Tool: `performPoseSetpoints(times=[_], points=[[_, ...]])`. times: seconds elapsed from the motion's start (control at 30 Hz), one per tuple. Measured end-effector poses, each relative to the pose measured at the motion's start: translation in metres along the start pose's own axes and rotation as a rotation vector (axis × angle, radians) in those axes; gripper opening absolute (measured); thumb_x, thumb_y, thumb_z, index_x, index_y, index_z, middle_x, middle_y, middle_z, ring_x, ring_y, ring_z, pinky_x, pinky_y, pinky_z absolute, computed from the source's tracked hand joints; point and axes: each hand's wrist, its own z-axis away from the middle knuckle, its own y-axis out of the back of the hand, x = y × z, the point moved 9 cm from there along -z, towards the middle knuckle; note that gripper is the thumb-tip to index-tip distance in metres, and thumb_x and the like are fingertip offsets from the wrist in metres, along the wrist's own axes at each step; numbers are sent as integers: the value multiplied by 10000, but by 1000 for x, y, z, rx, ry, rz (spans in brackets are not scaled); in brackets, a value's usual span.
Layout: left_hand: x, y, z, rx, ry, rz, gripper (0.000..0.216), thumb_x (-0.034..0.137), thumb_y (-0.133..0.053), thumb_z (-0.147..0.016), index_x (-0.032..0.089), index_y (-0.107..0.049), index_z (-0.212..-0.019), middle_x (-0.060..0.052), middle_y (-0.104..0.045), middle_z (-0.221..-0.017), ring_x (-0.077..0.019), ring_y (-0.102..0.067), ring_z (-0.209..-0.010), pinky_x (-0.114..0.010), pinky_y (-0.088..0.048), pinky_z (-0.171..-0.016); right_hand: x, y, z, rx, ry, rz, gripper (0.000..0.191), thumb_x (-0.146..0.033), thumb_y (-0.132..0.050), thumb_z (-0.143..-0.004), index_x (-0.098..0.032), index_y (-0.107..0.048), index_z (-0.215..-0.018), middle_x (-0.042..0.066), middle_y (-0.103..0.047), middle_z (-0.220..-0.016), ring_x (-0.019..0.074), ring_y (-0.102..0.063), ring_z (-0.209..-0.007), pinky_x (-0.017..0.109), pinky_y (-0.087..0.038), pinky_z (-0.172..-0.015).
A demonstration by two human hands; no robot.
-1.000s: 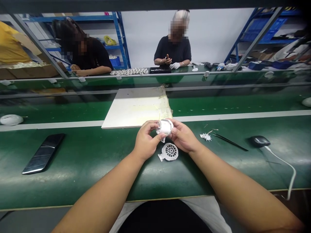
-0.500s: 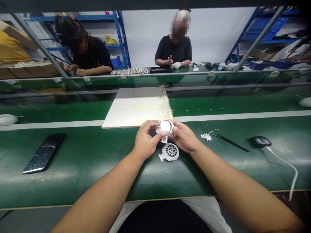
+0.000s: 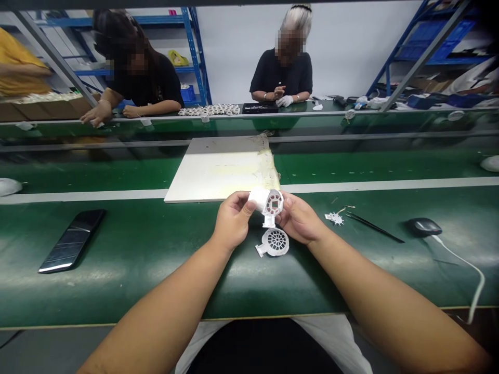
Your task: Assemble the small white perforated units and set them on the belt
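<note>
Between my two hands is a white plastic housing with a rounded body and a round, slotted end that faces me. A short tab hangs from its lower side. My left hand is closed on its left side, thumb on top. My right hand grips the slotted end from the right. Just below, on the green work surface, lies a round white grille with a small tab at its left; neither hand appears to hold it.
A white board lies ahead of my hands. To the right are a small spiky white part, black tweezers and a mouse with a white cable. A phone lies left. Two co-workers sit across the bench.
The white housing has been turned in my hands, so its slotted end now faces me. Across the bench, the left co-worker's hand has reached out to the left.
</note>
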Motion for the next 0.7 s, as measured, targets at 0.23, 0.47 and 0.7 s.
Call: performPoseSetpoints(times=[0.23, 0.47, 0.7], points=[[-1, -4, 0, -25, -27, -9, 406, 531, -756, -786, 175, -689, -970, -71, -741, -978, -193, -684, -909, -351, -533, -888, -5, 0, 2, 40, 43, 61, 444, -420, -839, -733, -213, -675, -1090, 38, -656, -1012, 128, -616, -837, 254, -559, -749], [5, -8, 3, -61, -126, -70, 292, 355, -822, -756, 176, -681, -939, -99, -691, -1131, -225, -663, -1075, -381, -542, -953, -8, -2, 3, 26, 61, 129, 449, -272, -850, -719, -239, -662, -1126, 42, -645, -1145, 175, -623, -1016, 318, -537, -903], [5, -6, 9, -2, -190, -139, 248, 303, -806, -769, 183, -667, -936, -98, -658, -1160, -226, -644, -1109, -393, -544, -959, -3, 4, 2, 37, 45, 92, 377, -297, -808, -780, -234, -675, -1126, 44, -664, -1128, 155, -644, -969, 284, -562, -837]])
